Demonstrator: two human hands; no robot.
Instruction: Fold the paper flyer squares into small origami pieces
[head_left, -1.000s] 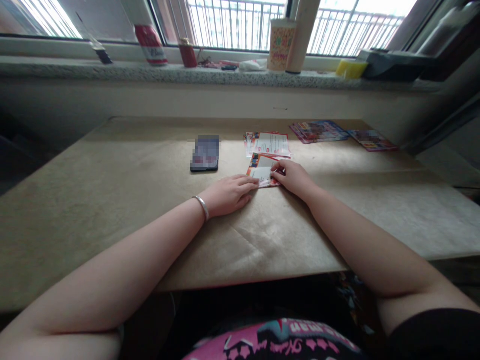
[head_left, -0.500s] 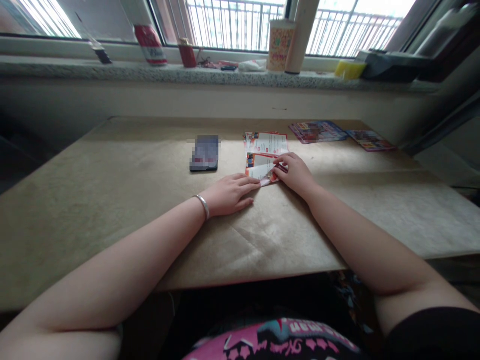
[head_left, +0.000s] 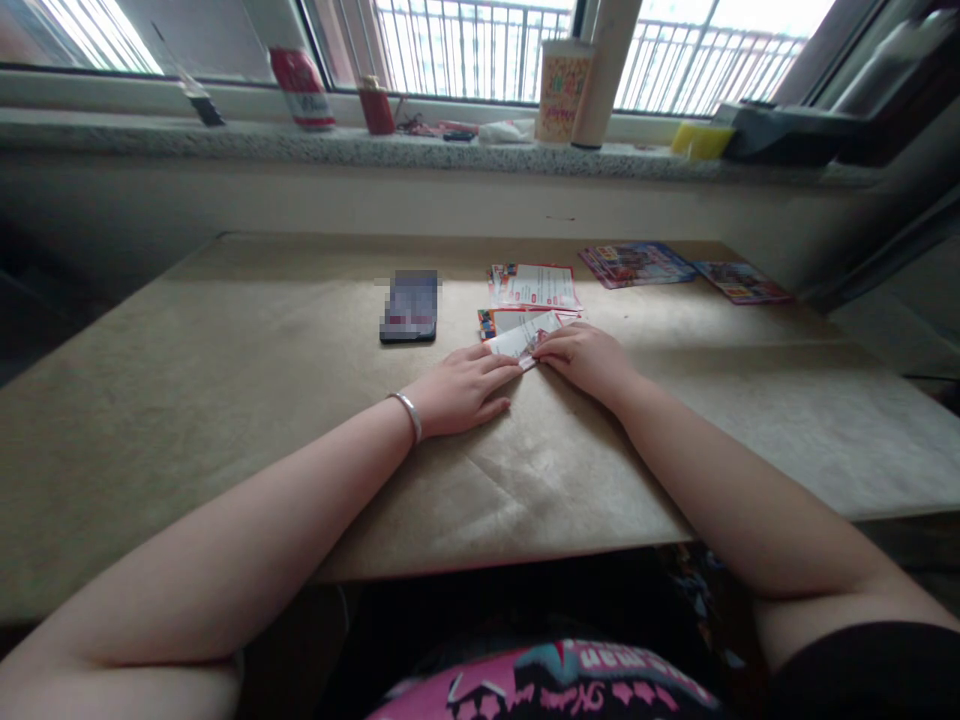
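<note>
Printed leaflet [head_left: 517,338] lies on the tabletop [head_left: 262,420] in front of the person, between both hands; a white flap slants across it, text too small to read. Its lower left is covered by fingers, its right end by the other hand; at upper left a strip of orange and dark print shows.

Left hand [head_left: 461,392]: palm down, fingers stretched out, thumb apart, fingertips resting on the leaflet's near left edge. Silver bangle [head_left: 407,417] at the wrist.

Right hand [head_left: 589,360]: fingers bent and close together, tips on the flap near its lower edge. Thumb mostly hidden beneath; cannot tell whether paper is pinched or only pressed.

Just beyond the leaflet, a small stack of leaflets [head_left: 536,287], edges uneven, count unclear, red markings along the lower part of the top sheet. Smartphone [head_left: 411,300] to the left, its face blurred into blocks. Far right, two glossy piles: larger pile [head_left: 645,264] and smaller pile [head_left: 742,282], pictures on both indistinct.

On the windowsill [head_left: 450,150]: red-and-white can [head_left: 301,90], patterned paper cup [head_left: 561,95] partly behind a pale tube [head_left: 596,90], yellow object [head_left: 703,141] too blurred to name. Both upper arms run out of frame.
</note>
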